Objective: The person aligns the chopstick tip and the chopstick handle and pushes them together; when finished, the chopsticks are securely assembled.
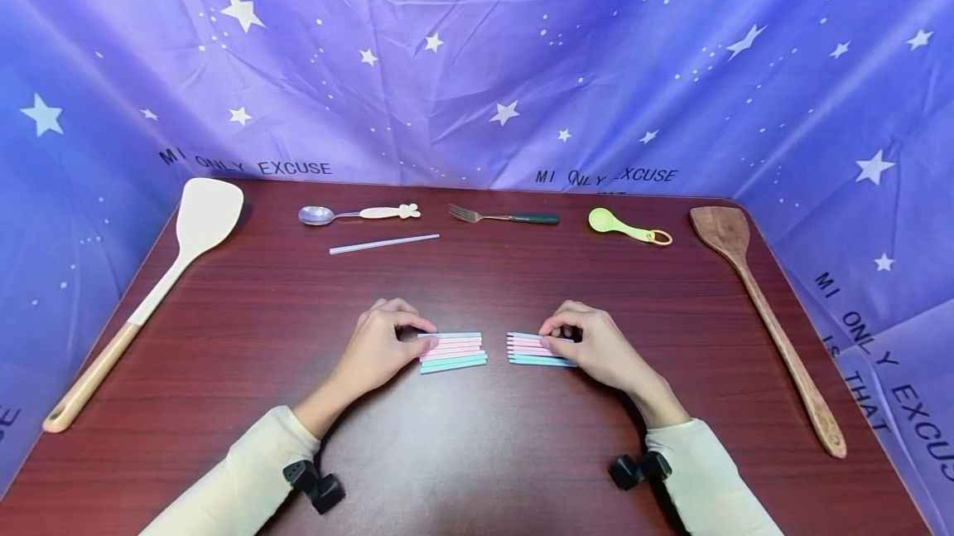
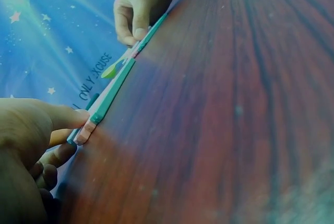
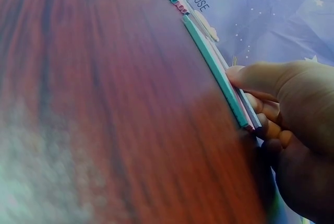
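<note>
Outer ends of both straw bundles (image 1: 452, 351) under curled fingers (image 1: 417, 322).

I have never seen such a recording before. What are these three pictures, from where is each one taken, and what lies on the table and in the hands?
No machine here: a person works with two bare hands. The big picture comes from a camera on the head, looking down; the two blurry ones come from cameras on each wrist. On the dark red table the left hand touches one bundle of pink and teal sticks, and the right hand touches a second bundle. Farther back lie a white spatula, a metal spoon, a thin white straw, a fork, a green spoon and a wooden spatula.
</note>
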A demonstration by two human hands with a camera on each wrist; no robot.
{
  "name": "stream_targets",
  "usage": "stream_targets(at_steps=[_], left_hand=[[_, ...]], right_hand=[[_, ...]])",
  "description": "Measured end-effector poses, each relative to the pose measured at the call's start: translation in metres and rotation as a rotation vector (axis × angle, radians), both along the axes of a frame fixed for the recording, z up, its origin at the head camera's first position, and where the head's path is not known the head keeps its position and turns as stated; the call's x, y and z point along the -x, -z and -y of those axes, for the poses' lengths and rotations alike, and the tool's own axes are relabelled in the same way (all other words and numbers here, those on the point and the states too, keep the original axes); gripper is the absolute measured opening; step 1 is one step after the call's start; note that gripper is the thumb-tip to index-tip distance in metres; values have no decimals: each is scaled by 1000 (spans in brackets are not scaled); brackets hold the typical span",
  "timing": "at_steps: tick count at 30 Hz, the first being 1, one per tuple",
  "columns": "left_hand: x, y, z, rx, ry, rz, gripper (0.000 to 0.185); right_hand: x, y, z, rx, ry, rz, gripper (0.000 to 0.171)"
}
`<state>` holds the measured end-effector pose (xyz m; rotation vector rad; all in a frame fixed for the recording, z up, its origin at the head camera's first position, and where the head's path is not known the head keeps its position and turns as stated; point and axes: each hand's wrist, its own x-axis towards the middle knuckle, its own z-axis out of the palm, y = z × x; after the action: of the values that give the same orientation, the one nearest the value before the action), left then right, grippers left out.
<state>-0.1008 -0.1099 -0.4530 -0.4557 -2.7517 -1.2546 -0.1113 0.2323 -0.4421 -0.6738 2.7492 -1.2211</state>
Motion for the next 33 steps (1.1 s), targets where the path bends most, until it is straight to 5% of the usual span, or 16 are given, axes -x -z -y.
stream_targets(at_steps=[33], left_hand=[[3, -6, 5, -58, 2, -21, 8]], right_hand=[[4, -3, -1, 34, -37, -135, 10]])
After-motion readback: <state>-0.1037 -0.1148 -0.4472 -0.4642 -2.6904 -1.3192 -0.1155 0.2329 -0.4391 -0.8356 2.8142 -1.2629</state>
